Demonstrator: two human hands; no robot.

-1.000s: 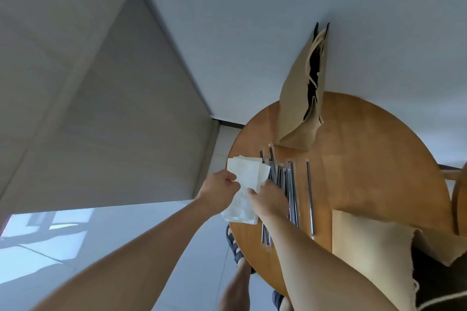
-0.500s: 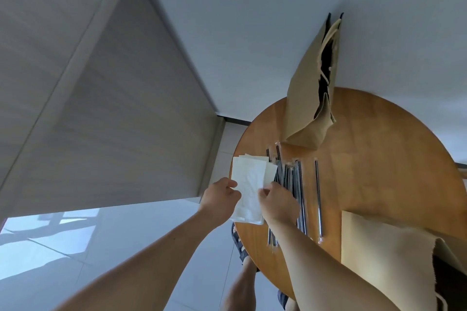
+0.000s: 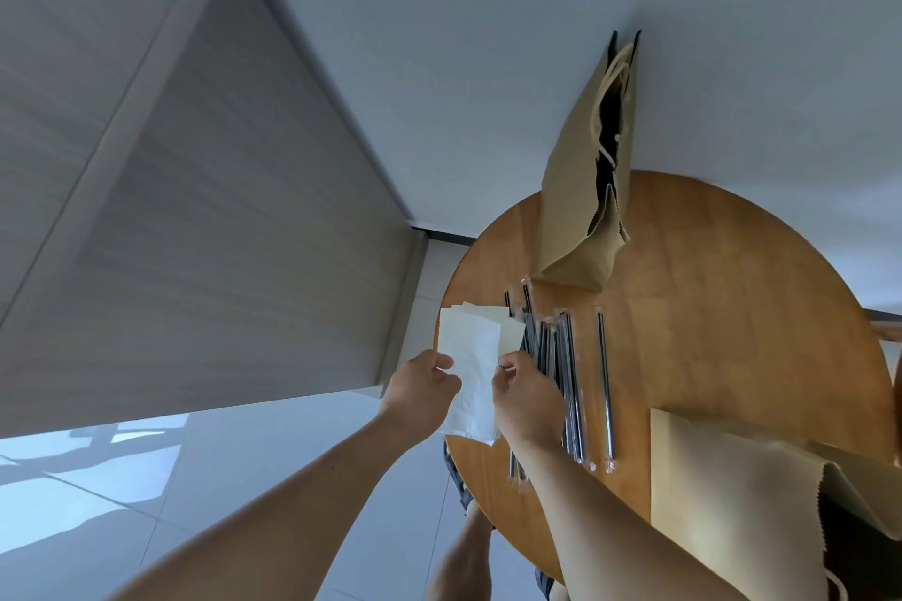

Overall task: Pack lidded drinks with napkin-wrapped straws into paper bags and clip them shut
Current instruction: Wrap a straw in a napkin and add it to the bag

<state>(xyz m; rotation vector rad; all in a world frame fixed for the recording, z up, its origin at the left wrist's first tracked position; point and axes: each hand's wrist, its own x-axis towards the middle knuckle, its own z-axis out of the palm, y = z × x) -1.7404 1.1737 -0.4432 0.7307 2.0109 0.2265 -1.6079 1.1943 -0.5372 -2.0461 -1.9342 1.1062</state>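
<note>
The left grip (image 3: 422,388) is seen pinching the left edge of a white napkin (image 3: 471,356), and the right edge is pinched by the right grip (image 3: 527,400), fingers curled. The napkin is held over the left rim of the round wooden desk (image 3: 732,307). Just to the right, wrapped straws (image 3: 568,381) are laid side by side, with one single straw (image 3: 605,386) set apart. An upright paper bag (image 3: 581,190) is stood at the far side; a second paper bag (image 3: 732,503) is seen near right.

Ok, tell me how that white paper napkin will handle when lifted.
The white paper napkin probably flops: it hangs loosely between the left hand and right hand. Likely very light: two pinches hold it. Thin embossed sheet may tear.
</note>
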